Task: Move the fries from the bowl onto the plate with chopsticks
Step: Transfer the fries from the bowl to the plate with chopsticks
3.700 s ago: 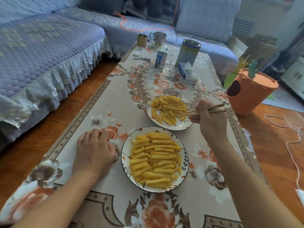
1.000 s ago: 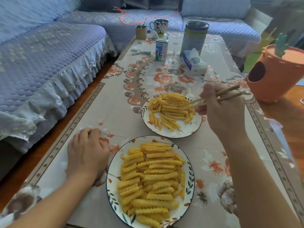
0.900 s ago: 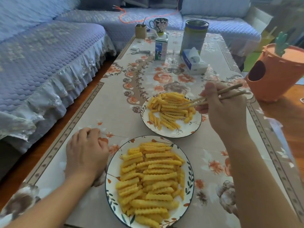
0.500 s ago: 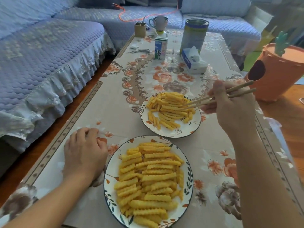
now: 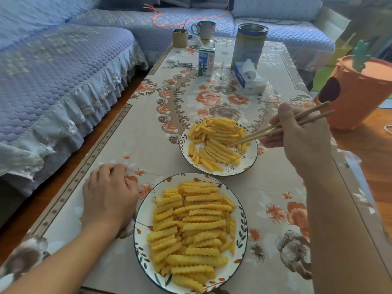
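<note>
1. Fingers (image 5: 285, 112) of right hand (image 5: 301, 141) pinch the chopsticks (image 5: 275, 129) near their back end; tips close together, down in the fries at the right side of the bowl (image 5: 250, 164). Cannot tell if a fry is clamped between the tips.
2. Left hand (image 5: 109, 197) rests knuckles-up on the table (image 5: 118, 145), fingers curled under, holding nothing, just left of the plate (image 5: 140, 232).
3. Crinkle-cut fries in bowl (image 5: 216, 143): loose heap, a good number left, some of the white bottom showing at the near edge.
4. Fries on plate (image 5: 191, 228): plate well covered, laid mostly crosswise. Plate sits nearer the person, bowl just beyond it, rims close but apart.
5. Step, as judged: picking one fry from the bowl; transfer well along but not finished.
6. Next move calls for: close tips on a single fry near its middle, lift clear of the rim, carry toward the person, release on the pile. Ridged fries may slip or pivot.
7. Further out: milk carton (image 5: 206, 61), tall tin can (image 5: 249, 46), tissue pack (image 5: 248, 78), mug (image 5: 204, 29), orange carrot-shaped bin (image 5: 356, 92) at right, blue sofa (image 5: 53, 66) at left.
</note>
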Motion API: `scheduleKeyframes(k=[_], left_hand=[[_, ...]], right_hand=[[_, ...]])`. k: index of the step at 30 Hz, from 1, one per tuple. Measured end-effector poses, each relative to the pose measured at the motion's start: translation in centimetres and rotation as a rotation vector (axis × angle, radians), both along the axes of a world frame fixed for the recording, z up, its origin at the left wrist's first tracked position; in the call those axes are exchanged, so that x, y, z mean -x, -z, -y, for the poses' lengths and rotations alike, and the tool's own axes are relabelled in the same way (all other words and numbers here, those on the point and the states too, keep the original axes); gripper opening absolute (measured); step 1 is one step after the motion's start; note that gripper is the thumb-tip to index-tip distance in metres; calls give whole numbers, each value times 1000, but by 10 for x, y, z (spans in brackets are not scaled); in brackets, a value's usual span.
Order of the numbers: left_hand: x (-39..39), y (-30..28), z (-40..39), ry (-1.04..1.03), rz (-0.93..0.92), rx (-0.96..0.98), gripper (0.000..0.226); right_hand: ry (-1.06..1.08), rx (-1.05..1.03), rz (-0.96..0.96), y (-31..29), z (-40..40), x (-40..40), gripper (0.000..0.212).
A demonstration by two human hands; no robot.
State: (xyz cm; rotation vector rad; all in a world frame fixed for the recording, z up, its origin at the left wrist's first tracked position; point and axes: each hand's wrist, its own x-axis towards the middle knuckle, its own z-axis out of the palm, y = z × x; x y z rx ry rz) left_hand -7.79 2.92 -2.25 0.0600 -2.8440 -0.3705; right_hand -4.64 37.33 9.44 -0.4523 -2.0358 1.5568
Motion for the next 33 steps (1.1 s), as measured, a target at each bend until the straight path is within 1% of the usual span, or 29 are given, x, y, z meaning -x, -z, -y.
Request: scheduleKeyframes(k=[6, 10, 12, 15, 17, 19, 22, 25, 27, 30, 33], left_hand=[[0, -2, -1, 4, 18, 2, 46], [0, -3, -1, 11, 30, 0, 47], [0, -2, -1, 13, 24, -1, 46], [0, -2, 0, 4, 15, -7, 43], [0, -1, 1, 0, 10, -10, 43], [0, -1, 1, 6, 3, -8, 43], [0, -1, 1, 8, -5, -1, 43], [0, -2, 1, 13, 7, -2, 44], [-1, -2, 1, 21, 13, 5, 42], [1, -1, 3, 22, 29, 13, 31], [1, 1, 3, 18, 25, 12, 30]], right_hand=[[-41, -10, 36, 8, 4, 2, 42], [-51, 28, -52, -8, 3, -5, 45], [-162, 95, -68, -21, 6, -11, 47], [-411, 151, 37, -39, 24, -23, 47], [-513, 83, 121, -44, 38, -28, 46], [-549, -11, 173, -45, 46, -32, 47], [-581, -73, 198, -45, 48, -33, 46], [-553, -115, 146, -48, 41, -34, 41], [-500, -77, 71, -51, 33, -35, 38], [-332, -1, -9, -46, 19, -29, 38], [-189, -49, 30, -33, 7, -19, 39]])
